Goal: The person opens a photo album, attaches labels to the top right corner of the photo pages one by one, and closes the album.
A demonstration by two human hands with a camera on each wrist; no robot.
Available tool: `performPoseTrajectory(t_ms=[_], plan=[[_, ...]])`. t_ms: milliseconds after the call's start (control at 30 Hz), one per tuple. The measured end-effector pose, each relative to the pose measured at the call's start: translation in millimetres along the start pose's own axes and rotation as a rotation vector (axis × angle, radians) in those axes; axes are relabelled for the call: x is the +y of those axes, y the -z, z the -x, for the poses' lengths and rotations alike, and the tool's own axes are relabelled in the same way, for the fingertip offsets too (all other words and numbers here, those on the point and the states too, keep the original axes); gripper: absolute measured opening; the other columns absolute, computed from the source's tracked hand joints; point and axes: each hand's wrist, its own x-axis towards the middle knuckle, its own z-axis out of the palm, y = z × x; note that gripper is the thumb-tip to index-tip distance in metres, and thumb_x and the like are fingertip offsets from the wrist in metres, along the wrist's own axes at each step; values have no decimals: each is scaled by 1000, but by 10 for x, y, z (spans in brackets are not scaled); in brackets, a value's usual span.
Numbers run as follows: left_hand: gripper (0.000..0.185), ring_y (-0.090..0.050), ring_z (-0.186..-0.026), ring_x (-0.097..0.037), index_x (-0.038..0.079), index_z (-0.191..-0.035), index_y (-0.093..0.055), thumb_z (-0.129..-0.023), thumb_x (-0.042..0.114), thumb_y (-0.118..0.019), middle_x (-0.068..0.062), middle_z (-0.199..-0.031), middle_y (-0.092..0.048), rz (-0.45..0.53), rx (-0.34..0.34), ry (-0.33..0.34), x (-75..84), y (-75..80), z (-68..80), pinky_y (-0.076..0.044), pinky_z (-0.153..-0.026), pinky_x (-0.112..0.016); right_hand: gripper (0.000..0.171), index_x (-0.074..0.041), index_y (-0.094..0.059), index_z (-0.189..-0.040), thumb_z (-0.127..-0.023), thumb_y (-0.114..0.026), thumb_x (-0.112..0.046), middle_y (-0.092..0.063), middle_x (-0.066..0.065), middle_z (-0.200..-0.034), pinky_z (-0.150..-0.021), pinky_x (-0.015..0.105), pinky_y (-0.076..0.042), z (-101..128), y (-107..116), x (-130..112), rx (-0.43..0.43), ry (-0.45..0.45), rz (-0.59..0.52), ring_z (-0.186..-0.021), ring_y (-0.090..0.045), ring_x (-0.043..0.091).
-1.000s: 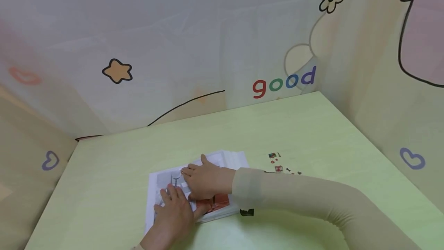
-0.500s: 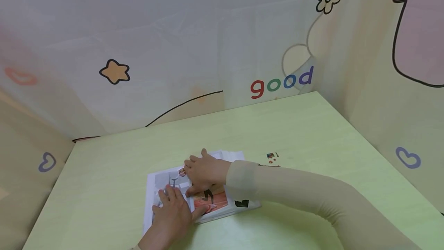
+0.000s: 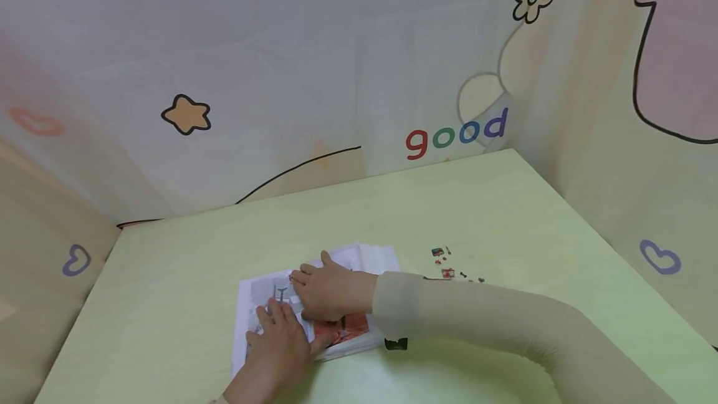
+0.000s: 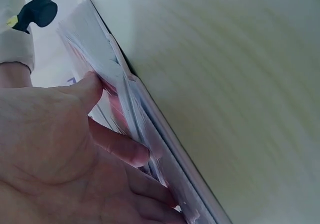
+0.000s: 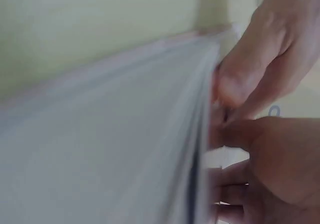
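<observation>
An open picture book [image 3: 244, 298] lies on the table in the head view, with a grey picture on the left page and a reddish one on the right. My left hand [image 3: 280, 345] rests on its lower part, fingers spread and thumb across the red picture. Farther up, my right hand [image 3: 331, 293] lies across the middle of the pages, its fingertips on the top of the grey picture and hiding what is under them. In the left wrist view the left fingers touch the page edges [image 4: 155, 134]. Page edges [image 5: 125, 129] fill the blurred right wrist view.
To the right of the book lie several small loose cutouts or stickers [image 3: 447, 273], partly hidden by the right sleeve [image 3: 477, 307]. A dark camera [image 3: 396, 344] hangs under the right wrist. A printed cloth wall [image 3: 314, 80] stands behind the pale green table [image 3: 185, 267].
My right hand slid up and right, uncovering a small round sticker-like picture on the page, then came back down over it. The left hand stays in place.
</observation>
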Motion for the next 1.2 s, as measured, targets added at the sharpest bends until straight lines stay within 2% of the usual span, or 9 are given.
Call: performPoseTrajectory(t_ms=[167,267,467,633,833,1033,1200], plan=[[110,-34,-135,-67,-27,-139,-41,-92,71,-59,-50,-146,-34,10,24,0,-12,-2,8,-43,-90,-79,77,-16,-38,-161,-103,-45,-65,-33,-2,-166,-122,55,-24,-17,5,71,-8,-46,13,-154,-27,17],[111,-39,-133,-66,-26,-138,-43,-91,73,-59,-49,-144,-37,-27,35,-8,-5,3,10,-46,-89,-76,82,-14,-39,-160,-100,-46,-69,-35,-1,-166,-122,55,-25,-31,17,110,-15,-57,0,-153,-29,18],[113,-46,-127,-62,-27,-133,-47,-89,77,-57,-48,-139,-44,-91,43,-15,8,51,-2,-51,-88,-69,87,-16,-35,-162,-97,-48,-73,-31,-2,-168,-123,54,-23,-81,39,143,-70,-81,-68,-154,-26,17],[113,-50,-123,-60,-27,-130,-50,-88,78,-58,-46,-135,-49,-126,38,-26,2,93,-25,-50,-92,-65,88,-16,-34,-163,-97,-50,-73,-30,-1,-168,-122,56,-23,-103,-4,169,-64,-70,-110,-155,-25,18],[113,-50,-123,-61,-27,-130,-51,-88,78,-58,-46,-136,-48,-134,26,-34,1,106,-22,-52,-93,-62,88,-16,-34,-163,-96,-51,-72,-30,0,-168,-122,58,-22,-109,-68,251,-29,-28,-171,-155,-23,17],[115,-58,-108,-55,-28,-124,-53,-84,80,-61,-42,-129,-51,-128,117,-55,15,95,3,-58,-80,-56,81,-13,-34,-163,-101,-52,-63,-29,2,-168,-123,55,-21,-33,-91,393,55,36,-267,-156,-21,18],[107,-58,-109,-49,-25,-126,-53,-84,72,-68,-37,-134,-52,-59,183,-95,60,126,29,-58,-76,-55,67,-8,-42,-158,-105,-58,-46,-41,7,-162,-122,50,-28,148,-29,562,182,73,-357,-153,-31,23]])
